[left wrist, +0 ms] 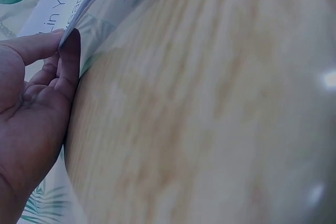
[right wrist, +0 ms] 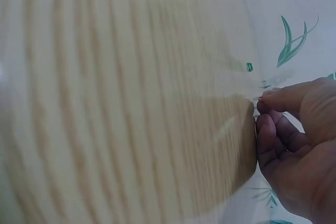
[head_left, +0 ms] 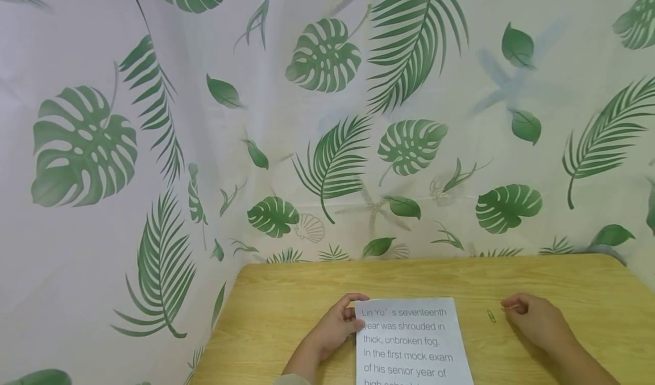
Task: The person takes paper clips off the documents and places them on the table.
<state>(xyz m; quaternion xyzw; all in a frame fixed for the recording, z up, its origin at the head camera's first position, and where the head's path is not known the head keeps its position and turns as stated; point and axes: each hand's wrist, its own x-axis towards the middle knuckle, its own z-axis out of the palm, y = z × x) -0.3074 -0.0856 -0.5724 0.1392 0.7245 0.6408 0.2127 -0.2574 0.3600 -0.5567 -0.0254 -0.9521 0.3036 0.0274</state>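
Note:
A white sheet of paper [head_left: 409, 339] with large printed text lies on the table in front of me. My left hand [head_left: 335, 325] pinches its left edge near the top corner, thumb on top and fingers beneath. The left wrist view shows the paper [left wrist: 58, 9] slightly raised between the thumb and fingers of that hand [left wrist: 39, 93]. On the table to the right of the sheet is a small green paper clip [head_left: 492, 315]. Just right of the clip, my right hand [head_left: 534, 319] has thumb and forefinger tips together, with a small thin reddish thing at them, mostly hidden; its kind I cannot tell.
The light wood-grain table [head_left: 286, 282] has rounded back corners. A white curtain [head_left: 327, 146] printed with green leaves hangs behind it and along the left side.

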